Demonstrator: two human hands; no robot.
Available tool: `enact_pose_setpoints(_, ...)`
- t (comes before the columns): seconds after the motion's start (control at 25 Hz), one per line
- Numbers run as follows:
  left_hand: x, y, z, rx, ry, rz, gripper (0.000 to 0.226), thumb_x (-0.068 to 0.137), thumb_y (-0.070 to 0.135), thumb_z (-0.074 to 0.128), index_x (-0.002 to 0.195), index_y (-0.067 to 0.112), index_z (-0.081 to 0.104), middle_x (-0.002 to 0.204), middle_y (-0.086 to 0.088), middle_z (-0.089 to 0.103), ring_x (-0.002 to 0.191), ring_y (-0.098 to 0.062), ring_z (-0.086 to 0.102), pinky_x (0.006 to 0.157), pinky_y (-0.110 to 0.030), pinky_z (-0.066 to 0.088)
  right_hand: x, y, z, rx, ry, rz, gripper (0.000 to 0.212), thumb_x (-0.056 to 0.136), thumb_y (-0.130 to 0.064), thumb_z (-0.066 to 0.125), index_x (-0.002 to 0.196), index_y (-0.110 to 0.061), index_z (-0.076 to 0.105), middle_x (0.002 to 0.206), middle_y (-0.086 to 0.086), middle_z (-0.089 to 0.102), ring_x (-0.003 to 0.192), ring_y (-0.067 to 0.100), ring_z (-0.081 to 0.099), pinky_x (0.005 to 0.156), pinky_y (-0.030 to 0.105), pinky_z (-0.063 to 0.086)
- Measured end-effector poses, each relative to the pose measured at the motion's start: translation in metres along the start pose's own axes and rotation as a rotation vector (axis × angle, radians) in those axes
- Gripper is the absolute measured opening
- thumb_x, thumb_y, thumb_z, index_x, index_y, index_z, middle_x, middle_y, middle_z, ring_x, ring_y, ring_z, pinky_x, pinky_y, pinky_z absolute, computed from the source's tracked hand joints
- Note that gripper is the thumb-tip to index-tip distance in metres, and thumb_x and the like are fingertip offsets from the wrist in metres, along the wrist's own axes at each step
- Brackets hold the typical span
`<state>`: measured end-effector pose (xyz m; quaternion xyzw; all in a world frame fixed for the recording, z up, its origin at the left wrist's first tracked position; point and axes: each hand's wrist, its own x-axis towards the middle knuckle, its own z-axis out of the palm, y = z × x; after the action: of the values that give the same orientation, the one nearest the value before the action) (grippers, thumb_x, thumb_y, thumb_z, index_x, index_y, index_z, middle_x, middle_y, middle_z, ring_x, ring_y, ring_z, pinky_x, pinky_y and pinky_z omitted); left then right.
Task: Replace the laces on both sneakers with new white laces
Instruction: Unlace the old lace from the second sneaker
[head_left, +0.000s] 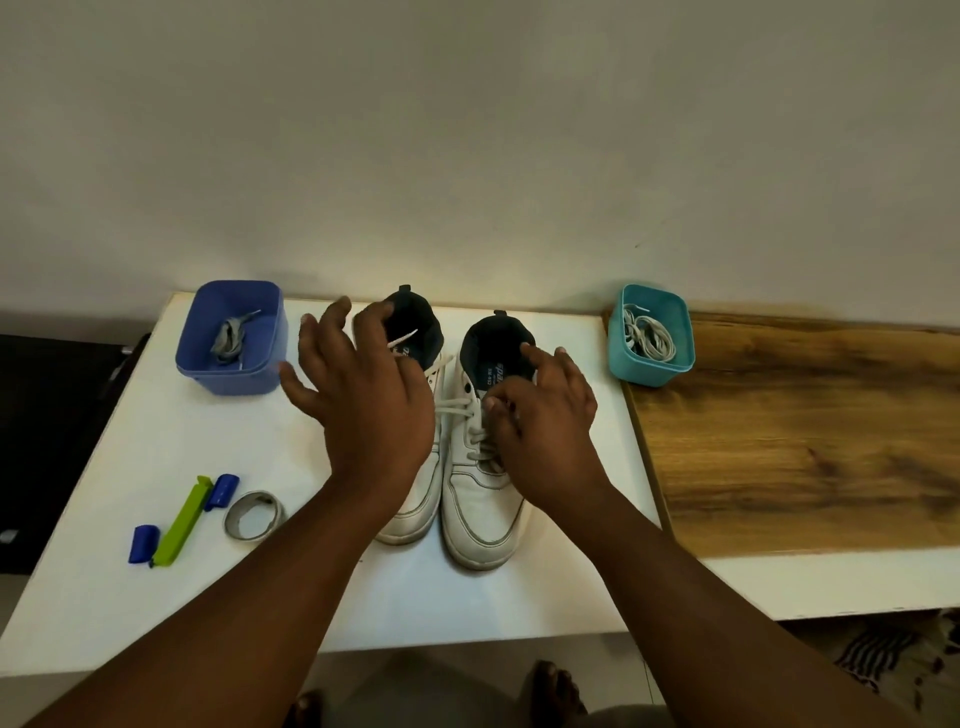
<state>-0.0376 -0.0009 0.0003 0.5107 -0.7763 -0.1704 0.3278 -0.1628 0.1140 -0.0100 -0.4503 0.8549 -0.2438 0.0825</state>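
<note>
Two sneakers: white pair side by side at mid-table, toes toward the near edge, dark-lined openings toward the far wall.
Left sneaker (415, 499): largely covered by the left hand; a white lace end lies across its opening.
Right sneaker (475, 514): white lace (470, 415) threaded through its eyelets.
Left hand (363, 395): fingers spread and straight, hovering above the left sneaker, holding nothing.
Right hand (545, 421): fingers curled over the right sneaker's upper eyelets at the lace; whether they actually pinch it cannot be told.
Blue tub (231, 338): far left of the table, holding a grey lace (228, 338).
Teal tub (652, 335): far right, at the seam with the wooden top, holding coiled white laces (649, 335).
Green clip (182, 519): near left, with blue pieces at either end.
Tape roll (254, 514): grey, just right of the clip.
White table (156, 441): bears all of these.
Wooden top (805, 431): adjoins it on the right.
</note>
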Motion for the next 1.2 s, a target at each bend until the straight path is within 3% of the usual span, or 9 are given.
enact_pose_setpoints(0.08,-0.001,0.005,0.000,-0.004,-0.072,0.142,0.060,0.086,0.015,0.052,0.142,0.035,0.047,0.157,-0.005,0.031,0.152,-0.035,0.016,0.118,-0.067,0.009,0.001,0.003,-0.002,-0.025,0.074,0.024,0.021,0.106,-0.030,0.049,0.107,-0.024,0.068,0.157,0.008,0.041,0.151,0.033,0.023,0.119,0.054,0.021)
enact_pose_setpoints(0.2,-0.006,0.006,0.007,0.113,-0.248,0.399,0.052,0.085,0.016,0.060,0.128,0.044,0.061,0.153,0.001,0.043,0.153,-0.033,0.015,0.118,-0.067,0.002,-0.003,0.004,-0.005,-0.087,0.274,0.067,0.023,0.105,-0.027,0.044,0.108,-0.018,0.065,0.148,0.013,0.047,0.142,0.035,0.037,0.112,0.053,0.030)
enact_pose_setpoints(0.32,-0.005,0.001,0.007,0.218,-0.320,0.420,0.040,0.084,0.024,0.067,0.118,0.045,0.067,0.144,0.006,0.055,0.153,-0.034,0.017,0.116,-0.069,-0.001,-0.003,0.015,-0.002,-0.124,0.308,0.242,0.022,0.102,-0.028,0.048,0.110,-0.017,0.065,0.141,0.012,0.050,0.132,0.034,0.044,0.106,0.053,0.038)
enact_pose_setpoints(0.48,0.000,-0.001,0.004,0.220,-0.307,0.393,0.033,0.084,0.026,0.069,0.112,0.043,0.067,0.134,0.012,0.060,0.152,-0.032,0.020,0.115,-0.070,0.001,0.010,0.018,-0.004,0.507,0.288,0.727,0.017,0.089,-0.033,0.052,0.101,-0.027,0.063,0.122,0.002,0.050,0.111,0.028,0.054,0.092,0.042,0.046)
enact_pose_setpoints(0.64,-0.003,0.002,0.009,0.170,-0.313,0.364,0.037,0.086,0.015,0.068,0.113,0.041,0.066,0.129,0.012,0.065,0.151,-0.030,0.025,0.116,-0.070,0.000,0.000,0.006,-0.001,0.082,0.139,0.109,0.028,0.100,-0.034,0.063,0.127,-0.039,0.066,0.161,0.003,0.034,0.153,0.028,0.020,0.121,0.048,0.019)
enact_pose_setpoints(0.72,-0.001,0.000,0.009,0.155,-0.309,0.358,0.036,0.089,0.014,0.064,0.113,0.041,0.066,0.131,0.013,0.065,0.152,-0.029,0.023,0.117,-0.067,-0.004,-0.001,0.003,0.005,-0.021,0.105,0.024,0.021,0.098,-0.033,0.065,0.117,-0.039,0.071,0.162,-0.001,0.037,0.155,0.028,0.017,0.123,0.052,0.012)
enact_pose_setpoints(0.88,-0.001,-0.003,0.008,0.130,-0.300,0.354,0.032,0.089,0.017,0.063,0.110,0.041,0.065,0.126,0.014,0.066,0.151,-0.029,0.026,0.116,-0.068,-0.002,0.010,0.012,-0.004,0.538,0.418,0.310,0.010,0.100,-0.030,0.061,0.097,-0.033,0.070,0.119,-0.004,0.067,0.117,0.015,0.060,0.104,0.043,0.048)
enact_pose_setpoints(1.0,-0.003,-0.002,0.009,0.115,-0.292,0.357,0.022,0.095,0.029,0.055,0.110,0.040,0.065,0.127,0.015,0.064,0.151,-0.027,0.026,0.117,-0.067,-0.001,0.023,0.017,-0.027,1.130,0.614,0.679,0.011,0.103,-0.016,0.058,0.103,-0.020,0.067,0.100,-0.003,0.064,0.089,0.010,0.059,0.073,0.018,0.050)
enact_pose_setpoints(1.2,-0.006,0.001,0.013,0.123,-0.389,0.461,0.030,0.091,0.054,0.047,0.100,0.043,0.073,0.145,0.010,0.050,0.154,-0.029,0.014,0.118,-0.066,-0.002,0.013,0.012,-0.036,1.168,0.728,0.749,0.032,0.104,-0.040,0.047,0.092,-0.016,0.064,0.078,0.001,0.069,0.077,0.011,0.059,0.089,0.033,0.045)
